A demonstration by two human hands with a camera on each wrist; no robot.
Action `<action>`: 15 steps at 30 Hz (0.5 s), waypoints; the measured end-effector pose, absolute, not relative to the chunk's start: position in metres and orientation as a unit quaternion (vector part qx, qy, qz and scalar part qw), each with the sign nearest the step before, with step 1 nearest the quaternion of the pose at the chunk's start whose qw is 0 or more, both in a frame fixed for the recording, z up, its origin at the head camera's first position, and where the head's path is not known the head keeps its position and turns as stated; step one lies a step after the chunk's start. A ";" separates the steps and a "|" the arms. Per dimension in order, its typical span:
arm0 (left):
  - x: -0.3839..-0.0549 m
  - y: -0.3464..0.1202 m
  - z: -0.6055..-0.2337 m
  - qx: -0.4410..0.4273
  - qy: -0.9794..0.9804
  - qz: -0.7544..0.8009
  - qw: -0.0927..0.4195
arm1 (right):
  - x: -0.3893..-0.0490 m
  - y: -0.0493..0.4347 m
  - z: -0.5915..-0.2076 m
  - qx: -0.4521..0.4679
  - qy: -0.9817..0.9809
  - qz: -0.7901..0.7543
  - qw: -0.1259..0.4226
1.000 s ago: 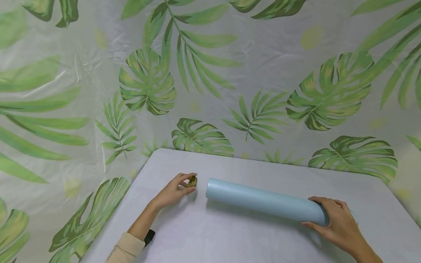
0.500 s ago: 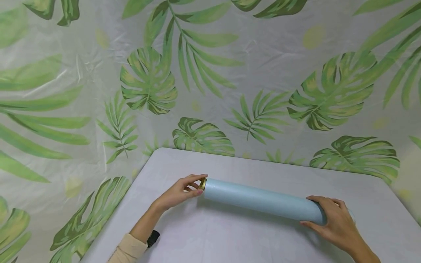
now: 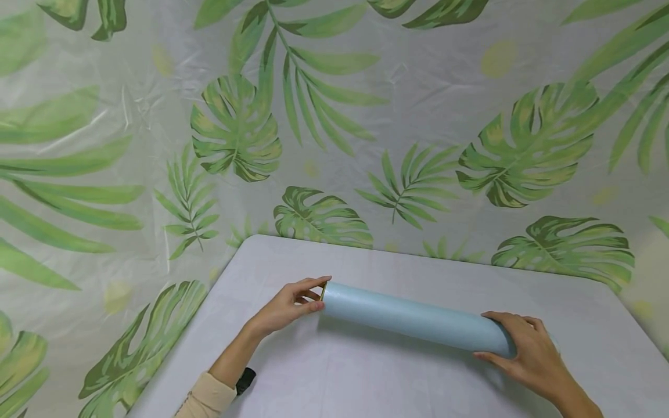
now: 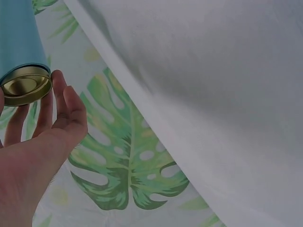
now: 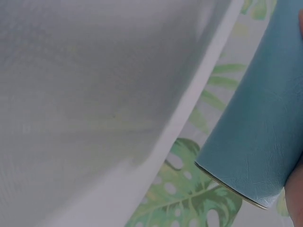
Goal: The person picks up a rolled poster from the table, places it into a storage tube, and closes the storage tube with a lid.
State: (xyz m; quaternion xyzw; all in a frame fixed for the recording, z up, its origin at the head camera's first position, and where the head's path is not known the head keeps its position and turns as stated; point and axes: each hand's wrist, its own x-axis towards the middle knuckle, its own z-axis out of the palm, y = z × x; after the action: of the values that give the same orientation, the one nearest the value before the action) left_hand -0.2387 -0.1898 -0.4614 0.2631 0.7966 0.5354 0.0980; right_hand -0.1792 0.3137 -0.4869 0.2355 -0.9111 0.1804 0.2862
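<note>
Against the blue tube (image 3: pixel 413 317) our right hand (image 3: pixel 529 351) grips, contents hidden, our left hand (image 3: pixel 282 305) pinches a gold lid (image 4: pixel 26 87)

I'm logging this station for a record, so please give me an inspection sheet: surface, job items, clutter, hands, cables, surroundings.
Surface: white table, soft shadows on it.
Job's things: blue tube; gold cap at one end, its rim partly visible.
Clutter: nothing seen.
Hands: left hand pinches the gold cap; right hand grips the blue tube near its other end. A dark object shows at the left wrist, too unclear to identify.
Cables: nothing seen.
Surroundings: leaf-patterned sheeting beyond the table.
</note>
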 end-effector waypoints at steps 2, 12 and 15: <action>-0.239 -0.191 -0.461 0.262 0.797 0.537 0.091 | -0.180 0.312 -0.487 0.240 -0.911 0.178 0.286; -0.239 -0.195 -0.460 0.259 0.780 0.563 0.088 | -0.183 0.307 -0.485 0.267 -0.909 0.156 0.281; -0.239 -0.195 -0.460 0.260 0.766 0.580 0.100 | -0.182 0.307 -0.483 0.268 -0.911 0.153 0.275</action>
State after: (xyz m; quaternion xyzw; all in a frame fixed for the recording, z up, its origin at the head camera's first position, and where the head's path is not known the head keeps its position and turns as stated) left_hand -0.2385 -0.1945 -0.4600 0.2597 0.7657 0.5798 0.1003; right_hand -0.1824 0.3069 -0.4829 0.2678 -0.9107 0.1526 0.2749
